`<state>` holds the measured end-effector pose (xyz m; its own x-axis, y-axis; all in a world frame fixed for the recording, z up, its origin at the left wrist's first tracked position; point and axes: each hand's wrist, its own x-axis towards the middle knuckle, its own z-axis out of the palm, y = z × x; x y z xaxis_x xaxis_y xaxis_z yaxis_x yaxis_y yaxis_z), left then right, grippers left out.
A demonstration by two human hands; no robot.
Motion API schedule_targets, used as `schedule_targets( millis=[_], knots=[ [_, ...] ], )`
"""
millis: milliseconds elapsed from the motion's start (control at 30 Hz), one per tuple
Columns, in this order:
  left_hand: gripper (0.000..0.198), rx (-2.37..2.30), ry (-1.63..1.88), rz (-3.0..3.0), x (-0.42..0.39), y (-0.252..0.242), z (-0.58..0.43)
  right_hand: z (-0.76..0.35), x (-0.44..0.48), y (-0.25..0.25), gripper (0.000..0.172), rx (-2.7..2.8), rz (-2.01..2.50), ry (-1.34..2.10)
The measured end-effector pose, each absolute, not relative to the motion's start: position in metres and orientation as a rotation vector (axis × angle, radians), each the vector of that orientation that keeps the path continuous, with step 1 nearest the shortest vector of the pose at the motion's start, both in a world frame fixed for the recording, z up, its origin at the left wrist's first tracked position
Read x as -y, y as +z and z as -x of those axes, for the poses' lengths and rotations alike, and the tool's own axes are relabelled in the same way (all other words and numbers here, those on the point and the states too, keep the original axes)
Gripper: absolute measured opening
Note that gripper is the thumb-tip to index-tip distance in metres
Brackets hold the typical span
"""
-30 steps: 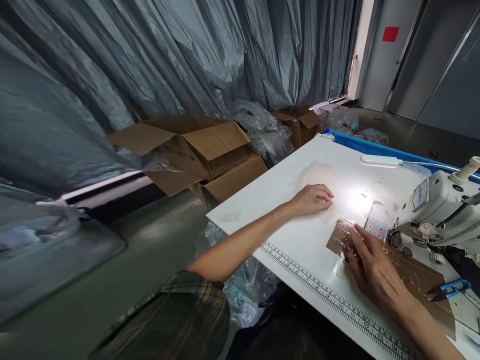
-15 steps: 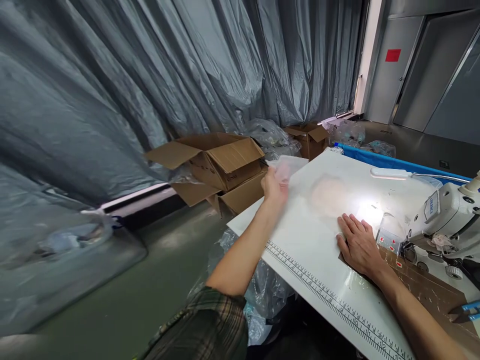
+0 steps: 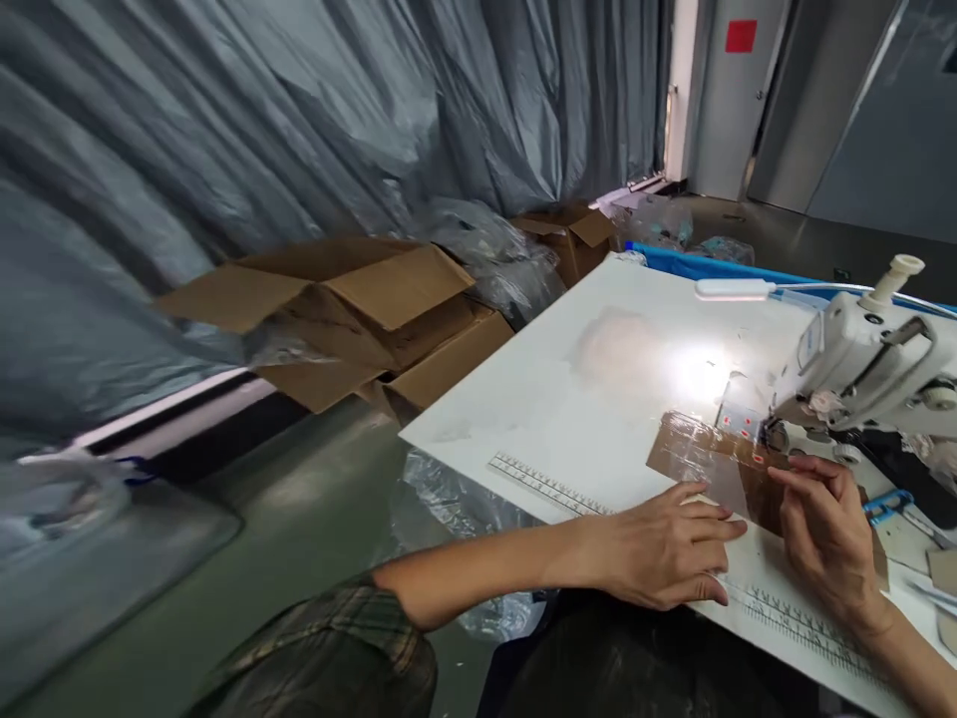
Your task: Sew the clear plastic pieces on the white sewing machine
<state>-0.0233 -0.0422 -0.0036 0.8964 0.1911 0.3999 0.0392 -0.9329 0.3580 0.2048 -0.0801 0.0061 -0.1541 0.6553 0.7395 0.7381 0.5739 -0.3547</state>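
My left hand [image 3: 677,548] lies palm down across the ruler-marked front edge of the white sewing table [image 3: 515,399], fingers spread. Just beyond its fingertips, a pale translucent sheet [image 3: 714,477] lies over the brown board [image 3: 665,449] beside the needle area. My right hand [image 3: 829,534] is at the right end of that board, fingers loosely bent and apart, with nothing visible in them. Its index fingertip is close to the board's surface; contact cannot be made out. The white sewing machine [image 3: 859,349] stands just behind my right hand, its lamp lighting the tabletop.
Blue-handled snips [image 3: 886,506] lie right of my right hand. Open cardboard boxes [image 3: 404,289] and clear plastic bags [image 3: 485,239] stand left of the table, before a grey curtain [image 3: 336,100]. A white handle-shaped piece [image 3: 733,289] lies at the table's back.
My left hand has come back from the table's far left edge to the front, and the pale film is no longer in it. My right hand has moved right, off the tabletop. The view has shifted.
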Motion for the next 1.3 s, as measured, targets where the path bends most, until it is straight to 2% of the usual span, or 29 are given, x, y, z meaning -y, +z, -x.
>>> schedule_targets(
  millis=[100,200,300,433,567,667,767,867,933,1000,1133,1300],
  knots=[
    [0.031,-0.221,0.729,-2.699,0.026,-0.001,0.019,-0.223,0.099,0.007,0.025,1.815,1.209,-0.122],
    [0.028,-0.668,0.685,-2.715,0.001,0.007,0.016,-0.233,0.112,0.009,0.027,1.787,1.242,-0.119],
    [0.023,-0.911,0.599,-2.742,-0.014,0.01,0.015,-0.237,0.117,0.01,0.026,1.756,1.256,-0.128],
    [0.015,-0.921,0.624,-2.774,-0.018,0.008,0.013,-0.235,0.114,0.01,0.026,1.726,1.249,-0.075],
    [0.018,-0.687,0.773,-2.688,-0.001,0.02,0.006,-0.225,0.105,0.013,0.025,1.718,1.231,0.113],
    [0.017,-0.433,0.672,-2.423,0.025,0.044,-0.001,-0.214,0.096,0.019,0.027,1.691,1.202,0.422],
    [0.015,-0.344,0.448,-2.158,0.044,0.069,-0.003,-0.204,0.091,0.028,0.046,1.627,1.1,0.924],
    [0.02,-0.505,0.484,-2.003,0.043,0.078,0.005,-0.195,0.091,0.035,0.058,1.58,0.986,1.413],
    [0.021,-0.676,0.59,-1.943,0.034,0.074,0.013,-0.192,0.093,0.039,0.058,1.554,0.962,1.658],
    [0.023,-0.809,0.657,-1.9,0.024,0.064,0.022,-0.191,0.093,0.04,0.051,1.524,0.984,1.812],
    [0.028,-0.9,0.65,-1.841,0.01,0.046,0.032,-0.198,0.086,0.037,0.036,1.612,1.123,1.753],
    [0.024,-0.863,0.65,-2.075,-0.013,0.035,0.032,-0.209,0.066,0.043,0.025,1.834,1.603,1.351]
  ],
)
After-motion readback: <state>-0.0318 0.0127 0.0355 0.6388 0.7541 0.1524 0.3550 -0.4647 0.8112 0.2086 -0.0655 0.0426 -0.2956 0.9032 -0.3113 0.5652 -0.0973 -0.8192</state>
